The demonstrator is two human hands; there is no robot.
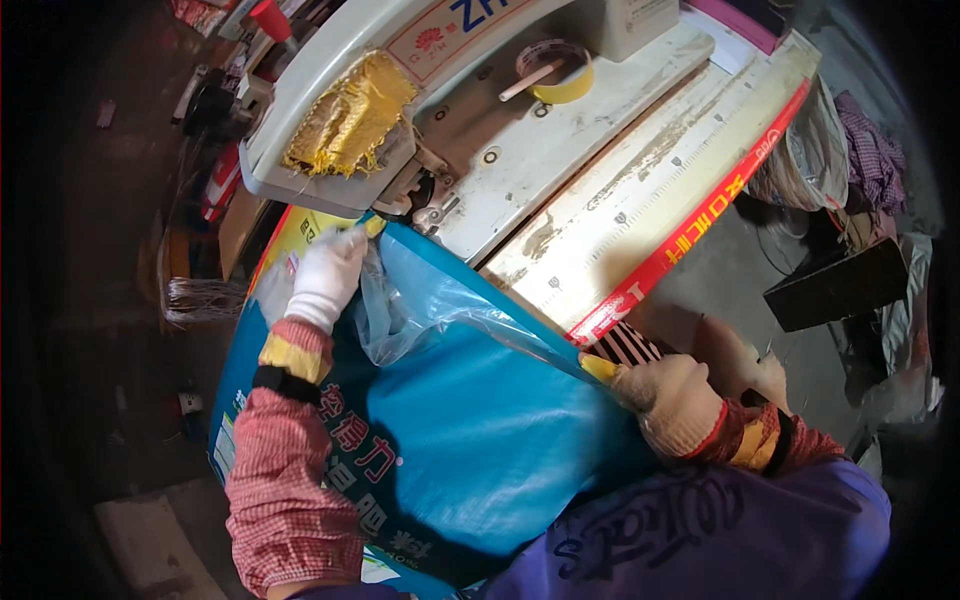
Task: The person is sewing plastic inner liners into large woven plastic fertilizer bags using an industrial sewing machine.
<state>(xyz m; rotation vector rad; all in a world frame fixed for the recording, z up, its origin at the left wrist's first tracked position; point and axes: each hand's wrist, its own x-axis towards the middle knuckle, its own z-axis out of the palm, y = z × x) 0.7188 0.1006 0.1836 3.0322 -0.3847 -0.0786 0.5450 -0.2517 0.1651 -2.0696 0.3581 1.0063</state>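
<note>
A blue printed sack [490, 420] lies below a sewing machine [330, 55], its upper edge stretched along the machine bed. Clear plastic film [390, 320] shows at that edge, like an inner liner. My left hand [332, 272], in a white glove with a yellow fingertip, pinches the edge just left of the presser foot [408, 195]. At the edge's right end, my right hand [668, 400] is closed on the sack, with a yellow-tipped finger along it. The needle itself cannot be made out.
On the machine bed lies a yellow tape roll [572, 88] with a white stick across it. Frayed yellow cloth [355, 115] covers part of the machine head. A worn board with a red front strip [690, 235] extends right. A dark box [838, 285] sits beyond it.
</note>
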